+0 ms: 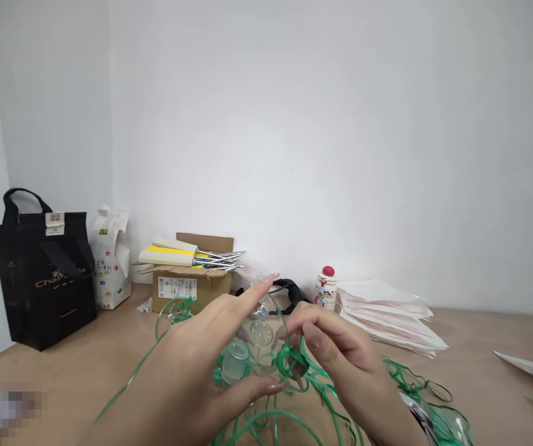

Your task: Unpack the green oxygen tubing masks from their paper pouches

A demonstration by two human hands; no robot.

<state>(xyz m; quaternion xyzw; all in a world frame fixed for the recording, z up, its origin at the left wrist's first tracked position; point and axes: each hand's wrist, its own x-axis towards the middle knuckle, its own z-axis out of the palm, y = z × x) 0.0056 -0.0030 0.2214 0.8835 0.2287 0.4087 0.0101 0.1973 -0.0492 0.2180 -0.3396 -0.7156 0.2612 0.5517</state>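
Note:
Between my hands is a clear plastic oxygen mask (pixel 261 333), with a round vented disc and a clear cylindrical connector (pixel 235 360). My left hand (pixel 201 365) spans it from the left, forefinger above and thumb below; its other fingers are hidden. A looped green strap (pixel 292 362) is bunched at the fingertips of my right hand (pixel 341 359), pinched between thumb and fingers. Thin green tubing (pixel 276 421) curls below and around both hands. One strand of tube runs along my left wrist.
More tangled green straps and tubing (pixel 438 409) lie at the right. Behind stand a cardboard box (pixel 215 285) of yellow-and-white-handled metal tools, a white decorated bottle (pixel 326 290) and stacked papers (pixel 382 310). A black bag (pixel 48 279) and white paper bag (pixel 112 260) are at the left.

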